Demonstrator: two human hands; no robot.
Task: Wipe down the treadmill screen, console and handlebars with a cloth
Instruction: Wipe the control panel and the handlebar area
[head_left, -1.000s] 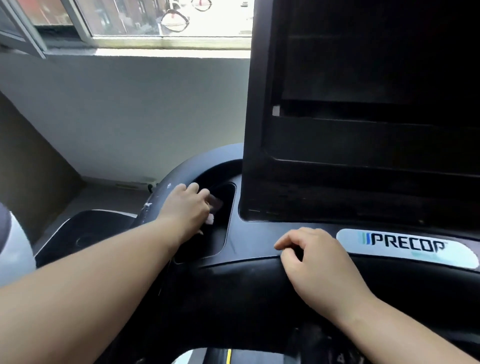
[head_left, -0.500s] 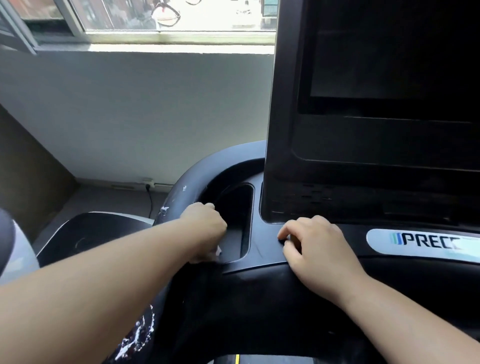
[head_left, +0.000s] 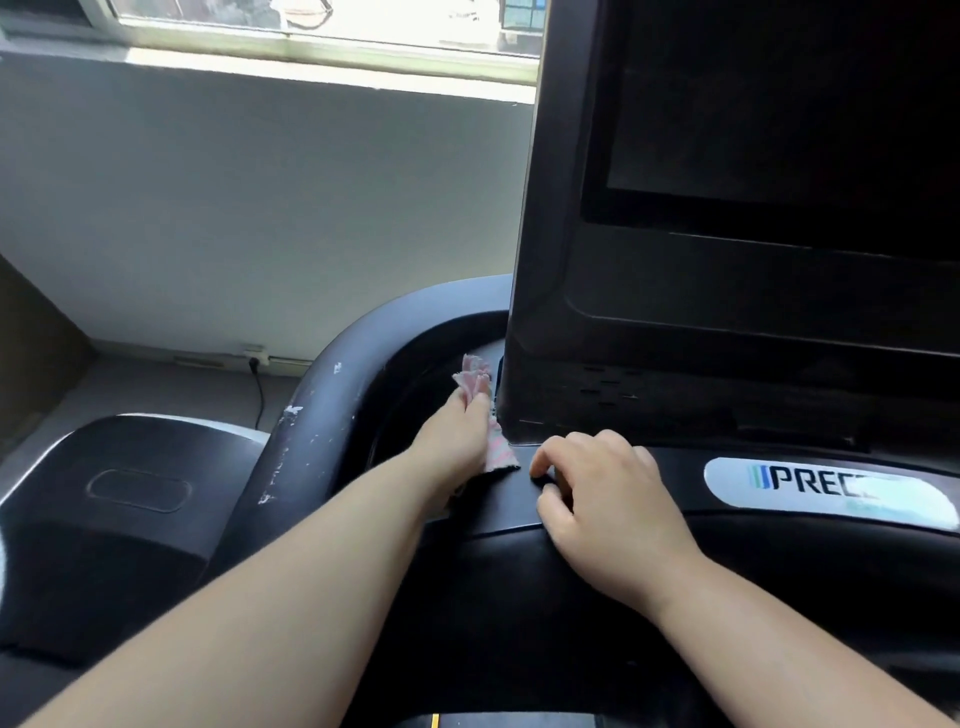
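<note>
Two hands are in my view, and only one carries the cloth. Farthest left, at about nine o'clock, the curved left handlebar (head_left: 332, 395) shows white flecks and scuffs along its outer face. I cannot tell whether they are dirt or worn paint, so I count that bar as probably unfinished.

Next along, the left hand (head_left: 457, 441) grips the pink-and-white cloth (head_left: 497, 456) bunched in its fingers. One end pokes out toward twelve o'clock and the other spreads onto the console (head_left: 649, 566). The cloth lies against the lower left corner of the screen housing (head_left: 675, 322), in the seam where the housing meets the console. I judge this to be the console stage, with the crevices being worked.

At the cloth's three o'clock, near it but apart, the right hand (head_left: 613, 499) rests on the console with its fingers loosely curled. It holds nothing and seems to be bracing.

Further right, the logo badge (head_left: 826, 486) is partly washed out by glare or smear. At one o'clock the screen (head_left: 779, 104) is dark, and I cannot tell whether it has been wiped. No right handlebar is in view, so I cannot judge that part.
</note>
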